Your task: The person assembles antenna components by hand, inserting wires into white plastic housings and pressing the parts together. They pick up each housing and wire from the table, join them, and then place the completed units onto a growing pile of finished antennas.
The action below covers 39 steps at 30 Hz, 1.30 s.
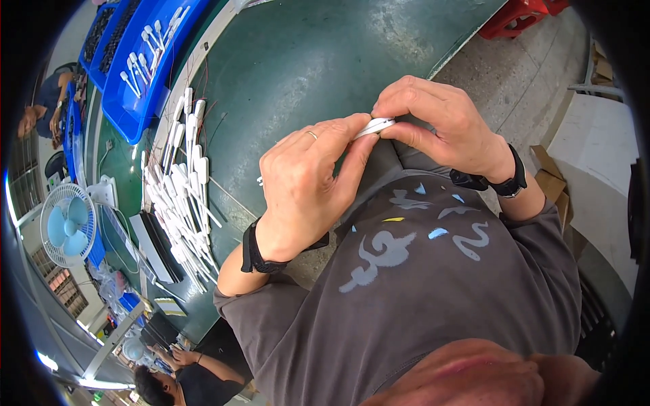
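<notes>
A slim white piece is pinched between the two hands, just in front of the wearer's body and by the near edge of the table. The left hand grips it between thumb and forefinger from the left, the forefinger lying along the top and the thumb below. The right hand has its thumb and fingertips closed on the other end, so both hands have hold of the same piece, their tips close together. A dark line runs along its side near the right thumb. A small white tip shows past the outer edge of the left hand; whether it belongs to the held piece cannot be told.

The left hand wears a ring, and each wrist has a black band, the left one and the right one. Behind the hands is a dark grey shirt with a pale blue and grey print.

Beyond the hands spreads the green table, its surface scuffed. To the left of the left hand lies a loose heap of white sticks with thicker ends, thin reddish wires among them. Past the heap, a blue tray holds more such sticks. Farther left stands a white fan with blue blades. One co-worker is at the upper left, another at the lower left; a red stool stands at the upper right
</notes>
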Tool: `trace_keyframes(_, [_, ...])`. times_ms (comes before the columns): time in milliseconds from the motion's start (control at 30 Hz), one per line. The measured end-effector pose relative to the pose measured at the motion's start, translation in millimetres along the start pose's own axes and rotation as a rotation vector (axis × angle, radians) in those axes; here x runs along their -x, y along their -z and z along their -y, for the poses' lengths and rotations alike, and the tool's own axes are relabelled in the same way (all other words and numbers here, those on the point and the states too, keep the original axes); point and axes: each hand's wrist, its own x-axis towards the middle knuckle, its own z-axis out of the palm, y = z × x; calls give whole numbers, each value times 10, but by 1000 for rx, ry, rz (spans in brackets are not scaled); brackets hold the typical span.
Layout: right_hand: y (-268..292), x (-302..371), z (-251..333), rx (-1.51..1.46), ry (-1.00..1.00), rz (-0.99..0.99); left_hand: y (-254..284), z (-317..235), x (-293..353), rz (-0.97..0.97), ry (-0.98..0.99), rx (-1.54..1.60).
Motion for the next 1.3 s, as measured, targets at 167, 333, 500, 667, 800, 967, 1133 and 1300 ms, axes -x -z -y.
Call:
trace_keyframes(167, [18, -17, 19, 9, -8, 26, -11, 12, 2, -27, -43, -15])
trace_keyframes(333, [26, -13, 30, 1, -32, 44, 31, -48, -2, 41, 11, -35])
trace_keyframes(500, [12, -11, 32, 30, -28, 51, -19, 30, 20, -20, -114, -121])
trace_keyframes(667, [-27, -45, -40, 208, 101, 40, 45, -12, 3, 149, -16, -236])
trace_keyframes(800, [109, -190, 76, 473, 175, -314, -16, 65, 3, 109, 148, -55])
trace_keyframes(967, [2, 104, 26, -103, -204, -352, -17, 63, -42, 77, 306, 373])
trace_keyframes(1133, [-289, 69, 91, -582, -302, -275, -4, -35, -31, 128, 406, 578])
trace_keyframes(1300, [-317, 71, 130, -615, -227, -295, -36, -70, 25, 81, 313, 510])
